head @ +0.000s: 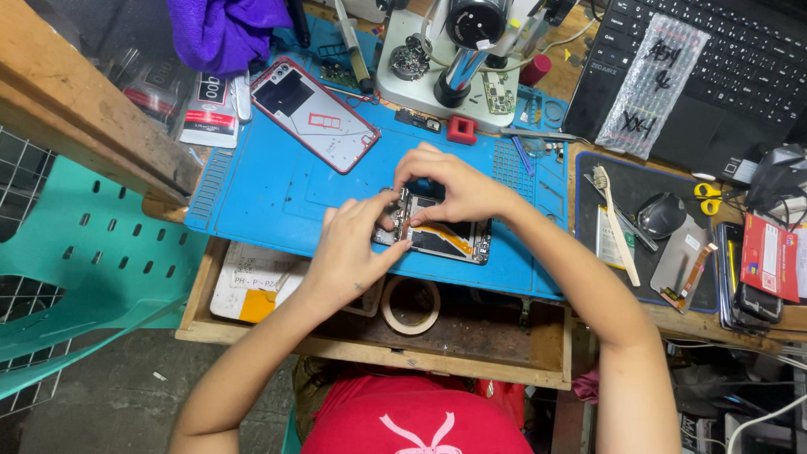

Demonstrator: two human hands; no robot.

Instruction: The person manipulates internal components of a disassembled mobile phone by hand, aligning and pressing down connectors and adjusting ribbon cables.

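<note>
Phone: the opened phone point(441, 235) lies flat on the blue mat point(277, 193), near its front edge, with the inside parts facing up.
Left hand: the left hand point(353, 248) grips the left end of the phone, fingers curled around it, thumb on the near edge.
Right hand: the right hand point(454, 185) is over the top of the phone, fingertips bent down and pressing on its inner parts; I cannot tell if it pinches something small.
Back cover: a red-rimmed back cover point(313, 113) lies on the mat, well apart, to the upper left.
Microscope: the microscope point(458, 59) stands behind the hands.
Drawer: an open drawer point(471, 336) under the mat holds a tape roll point(410, 304).
Right side: a toothbrush point(615, 223) and a mouse point(661, 214) lie on a dark pad.
</note>
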